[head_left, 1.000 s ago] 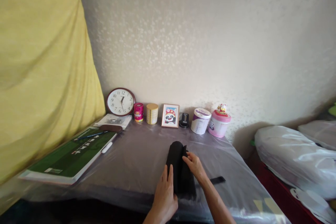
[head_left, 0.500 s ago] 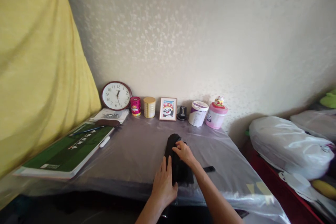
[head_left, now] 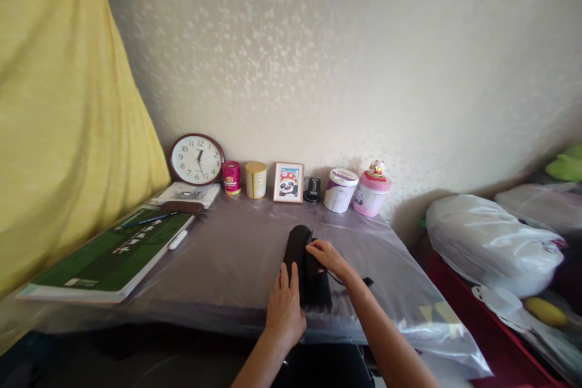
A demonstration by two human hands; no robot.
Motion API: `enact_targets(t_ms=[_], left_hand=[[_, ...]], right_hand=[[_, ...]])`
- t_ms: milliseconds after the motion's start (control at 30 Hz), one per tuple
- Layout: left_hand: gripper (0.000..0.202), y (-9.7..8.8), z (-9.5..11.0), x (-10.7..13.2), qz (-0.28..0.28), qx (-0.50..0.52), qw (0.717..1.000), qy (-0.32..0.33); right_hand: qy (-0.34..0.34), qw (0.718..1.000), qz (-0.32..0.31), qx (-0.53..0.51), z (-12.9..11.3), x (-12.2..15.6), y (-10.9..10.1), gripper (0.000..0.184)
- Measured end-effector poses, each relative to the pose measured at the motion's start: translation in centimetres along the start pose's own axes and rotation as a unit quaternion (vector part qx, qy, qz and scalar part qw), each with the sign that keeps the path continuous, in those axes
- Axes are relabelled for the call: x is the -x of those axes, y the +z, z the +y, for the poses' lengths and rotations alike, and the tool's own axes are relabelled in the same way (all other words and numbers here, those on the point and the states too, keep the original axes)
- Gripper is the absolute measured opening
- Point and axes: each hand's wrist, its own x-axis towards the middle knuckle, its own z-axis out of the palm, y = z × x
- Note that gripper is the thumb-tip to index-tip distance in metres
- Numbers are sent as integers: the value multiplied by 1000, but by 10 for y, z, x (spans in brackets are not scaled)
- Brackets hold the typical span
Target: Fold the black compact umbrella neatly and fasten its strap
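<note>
A black rolled fabric bundle (head_left: 297, 247) lies lengthwise on the table near its front edge. Its left part is a thick roll, and a flatter part extends to the right. My left hand (head_left: 285, 303) rests against the roll's near left side with its fingers stretched forward. On the right, my right hand (head_left: 328, 256) pinches the fabric beside the roll, thumb and fingertips together. From under that hand a thin black strap (head_left: 367, 281) runs out to the right across the tabletop. The bundle's exact kind is unclear.
The table (head_left: 218, 254) has a shiny plastic cover. A green book (head_left: 97, 257) with a pen lies left. Along the wall stand a clock (head_left: 197, 159), tins, a framed panda picture (head_left: 288, 183) and tubs. White plastic bags (head_left: 491, 242) sit to the right; a yellow curtain (head_left: 68, 103) hangs left.
My right hand has shifted slightly right and pulled the fabric away from the roll, so the gap beside it is wider. The strap has twisted. My left hand stays on the roll.
</note>
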Motion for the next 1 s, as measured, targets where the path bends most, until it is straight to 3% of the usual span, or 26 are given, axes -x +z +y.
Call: enact_targets(t_ms=[533, 700, 800, 867, 1000], left_hand=[[94, 2, 6, -2, -11, -23, 1000, -13], [99, 5, 8, -3, -17, -15, 999, -26], [100, 3, 12, -2, -21, -16, 999, -31], [101, 1, 14, -2, -27, -24, 999, -33], [101, 1, 17, -3, -33, -37, 998, -41]], right_hand=[[-3, 994, 41, 99, 9, 0, -12, 18], [-29, 973, 126, 189, -2, 10, -11, 12], [-74, 938, 182, 286, -10, 17, 2, 22], [-92, 922, 170, 335, -13, 20, 17, 28], [-61, 918, 137, 367, -9, 17, 47, 30]])
